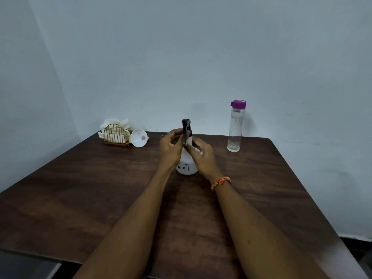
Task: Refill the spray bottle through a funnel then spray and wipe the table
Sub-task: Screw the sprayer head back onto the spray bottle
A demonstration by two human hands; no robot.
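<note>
on the dark table, the white spray bottle stands mid-board so i can brace it: left hand curled at its black trigger head, right hand gripping its neck — likely unscrewing. water bottle waits right of it, funnel left.

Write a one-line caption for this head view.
Both hands, left hand and right hand, grip the spray bottle on the table; funnel and water bottle wait behind.
</note>
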